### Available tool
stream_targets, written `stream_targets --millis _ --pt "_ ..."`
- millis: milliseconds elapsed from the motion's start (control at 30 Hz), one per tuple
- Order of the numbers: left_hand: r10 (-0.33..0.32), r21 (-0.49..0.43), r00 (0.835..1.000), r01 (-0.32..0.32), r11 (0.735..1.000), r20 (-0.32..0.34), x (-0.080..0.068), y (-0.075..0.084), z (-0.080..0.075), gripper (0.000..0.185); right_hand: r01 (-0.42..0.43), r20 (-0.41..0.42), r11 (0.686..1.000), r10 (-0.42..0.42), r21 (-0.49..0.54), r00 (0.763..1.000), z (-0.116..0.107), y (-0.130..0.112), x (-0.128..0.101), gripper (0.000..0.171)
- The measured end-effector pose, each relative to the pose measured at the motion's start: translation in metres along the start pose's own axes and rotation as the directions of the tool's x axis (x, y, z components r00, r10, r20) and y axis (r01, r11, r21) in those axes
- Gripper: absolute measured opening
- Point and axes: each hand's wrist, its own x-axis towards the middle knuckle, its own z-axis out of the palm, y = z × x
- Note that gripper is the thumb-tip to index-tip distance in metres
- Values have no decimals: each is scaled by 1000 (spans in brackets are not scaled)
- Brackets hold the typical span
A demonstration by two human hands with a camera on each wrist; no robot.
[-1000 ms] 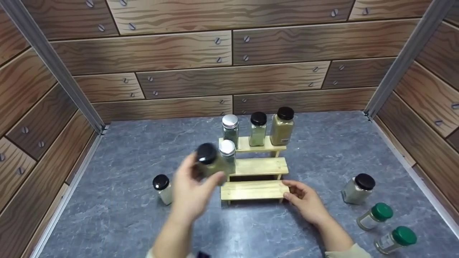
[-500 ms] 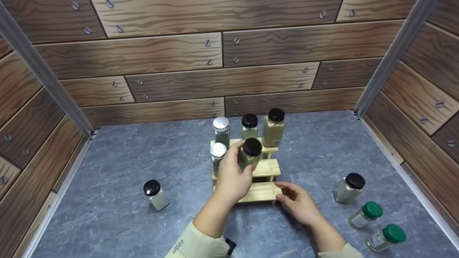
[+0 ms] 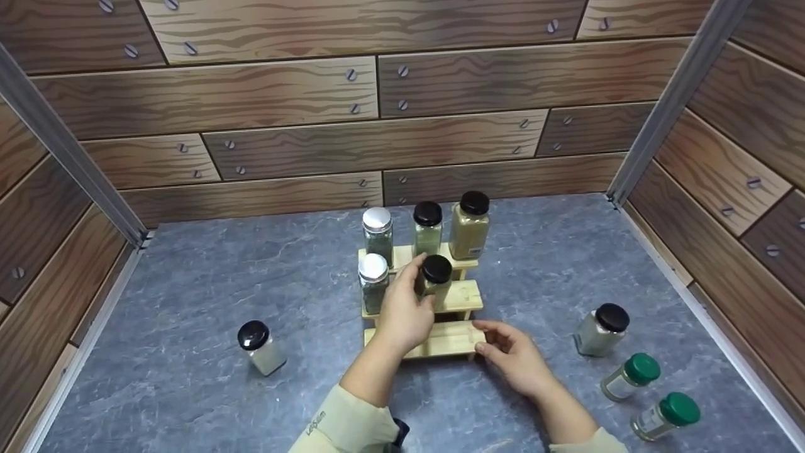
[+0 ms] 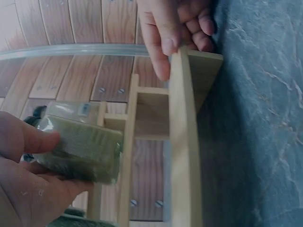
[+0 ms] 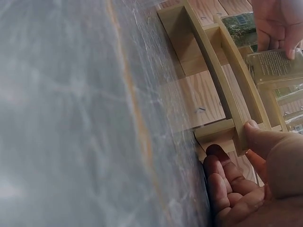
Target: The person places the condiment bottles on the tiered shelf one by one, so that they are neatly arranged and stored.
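Left grip point(image 3: 405, 314) of mine was curled around a jar point(image 3: 438, 282) with a black cap, the thumb on one side and the fingers on the other side. This jar had greenish content and was nearly upright at the middle step point(image 3: 465, 296) of a small wooden rack point(image 3: 456, 335). Whether its base touched the wood already, I could not tell.

With my right grip point(image 3: 519, 362) I pinched the right end of the lowest step point(image 3: 434, 346), and the thumb lay against the wood.

On the middle step, just to the left of my left grip, stood a silver-capped jar point(image 3: 374, 286). The top step point(image 3: 402, 255) carried three more: another silver-capped jar point(image 3: 378, 238) at the left, a black-capped green jar point(image 3: 428, 236) in the middle, and a bigger yellowish jar point(image 3: 470, 233), also with black cap, at the right.

The rack stood on a grey worktop point(image 3: 188, 283). To its left, well apart, was a black-capped pale jar point(image 3: 266, 355). To its right stood a black-capped wide jar point(image 3: 595, 335), and nearer to me were two green-capped jars point(image 3: 619, 382). Walls point(image 3: 270, 94) with a pattern of wooden planks closed the space behind and at the sides.
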Motion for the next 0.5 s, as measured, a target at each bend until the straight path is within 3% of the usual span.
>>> stream_targets --millis 167,300,500 --pt "21 16 1000 -21 1000 -14 0 -3 0 72 -3 11 1000 3 7 1000 0 -2 0 44" --pt "1 30 999 0 1000 -35 -1 -4 3 71 -6 10 1000 6 6 1000 -1 -3 -1 44" --pt "0 8 992 1 1000 -127 -4 -4 9 74 -15 -1 1000 15 -5 1000 0 -3 -1 44"
